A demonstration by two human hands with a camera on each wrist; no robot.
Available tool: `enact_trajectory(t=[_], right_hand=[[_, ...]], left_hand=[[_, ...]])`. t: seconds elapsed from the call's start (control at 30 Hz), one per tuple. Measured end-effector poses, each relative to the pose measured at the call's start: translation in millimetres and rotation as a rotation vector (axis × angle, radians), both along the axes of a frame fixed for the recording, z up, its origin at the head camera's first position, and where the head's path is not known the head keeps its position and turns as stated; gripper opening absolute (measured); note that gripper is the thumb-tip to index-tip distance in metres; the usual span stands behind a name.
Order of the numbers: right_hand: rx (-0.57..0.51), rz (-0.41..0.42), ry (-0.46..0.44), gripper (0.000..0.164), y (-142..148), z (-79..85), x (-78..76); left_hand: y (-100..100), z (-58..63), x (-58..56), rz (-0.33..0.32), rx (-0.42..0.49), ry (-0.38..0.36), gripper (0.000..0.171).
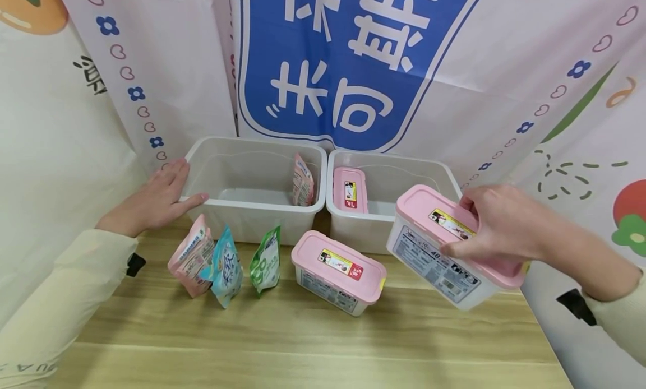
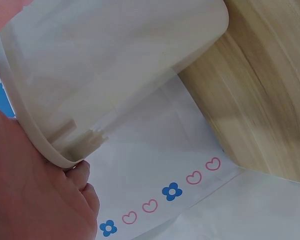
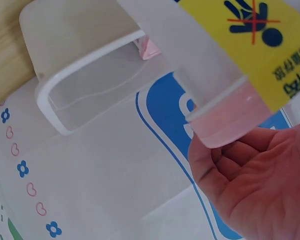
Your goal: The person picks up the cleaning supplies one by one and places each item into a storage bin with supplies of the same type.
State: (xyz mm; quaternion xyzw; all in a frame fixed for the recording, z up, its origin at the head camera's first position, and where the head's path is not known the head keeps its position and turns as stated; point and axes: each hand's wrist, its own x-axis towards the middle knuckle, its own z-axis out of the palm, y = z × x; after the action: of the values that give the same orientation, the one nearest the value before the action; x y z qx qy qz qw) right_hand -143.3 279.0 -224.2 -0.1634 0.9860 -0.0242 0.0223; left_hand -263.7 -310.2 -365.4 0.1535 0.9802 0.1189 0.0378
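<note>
My right hand grips a clear plastic tub with a pink lid across its lid, thumb in front and fingers behind. The tub hangs tilted before the right white bin. In the right wrist view, the fingers curl at the edge of the pink lid. My left hand holds the left white bin at its near left corner; in the left wrist view, curled fingers lie against its rim. A second pink-lidded tub stands on the table.
Pink, blue and green pouches stand before the left bin. Another pink pouch leans inside it. The right bin contains a pink-lidded tub. Printed cloth hangs close behind both bins.
</note>
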Motion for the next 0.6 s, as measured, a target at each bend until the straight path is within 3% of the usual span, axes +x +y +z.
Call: enact_trajectory(t=[0.37,0.6], right_hand=[[0.036,-0.066,-0.021,0.075,-5,33.4,-17.1],[0.030,-0.102,-0.018,0.075,-9,45.9,-32.4]], left_hand=[[-1,-0.5,-0.6,-0.001,0.005,0.004,0.102],[-1,-1.2,-1.8,0.000,-0.003,0.001,0.102]])
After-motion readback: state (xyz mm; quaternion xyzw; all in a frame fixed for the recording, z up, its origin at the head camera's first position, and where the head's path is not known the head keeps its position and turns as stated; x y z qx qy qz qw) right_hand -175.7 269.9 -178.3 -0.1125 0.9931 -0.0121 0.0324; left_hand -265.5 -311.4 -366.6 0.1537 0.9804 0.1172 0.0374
